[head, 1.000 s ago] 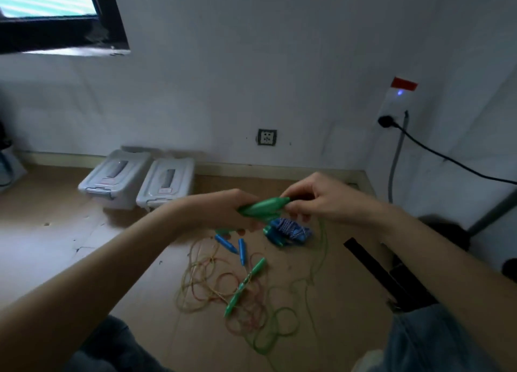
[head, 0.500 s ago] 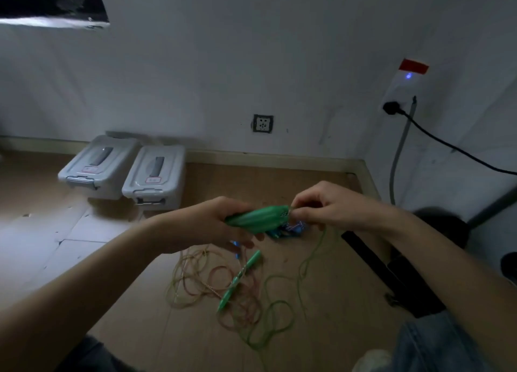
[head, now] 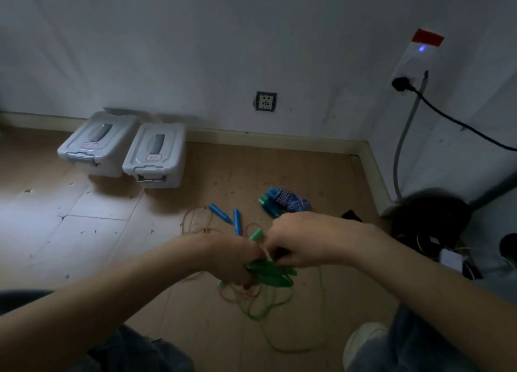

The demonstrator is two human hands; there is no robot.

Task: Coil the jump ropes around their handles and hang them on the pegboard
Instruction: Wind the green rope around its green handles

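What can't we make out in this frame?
- Head view: the right hand covers its own fingertips, so its hold on the green rope is unclear.
- The left hand hides most of the green handles.
- Labels on the grey bins: too small.
- Pegboard: out of frame.

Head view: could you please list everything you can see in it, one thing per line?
Green handles: apparently two, green, gripped in the left hand.
Green rope: one, green, trailing from the handles in loops on the floor.
Blue handles: two, blue, on the floor beyond the hands.
Tan rope: one, tan, loose loops near the blue handles.
Coiled rope bundle: one, blue and green, on the floor towards the corner.
Storage boxes: two, grey, against the wall.
Wall socket: one, white, low on the wall.
Black cable: one, plugged in at the right wall.
Left hand: grips the green handles.
Right hand: fingers curled at the handles' end.
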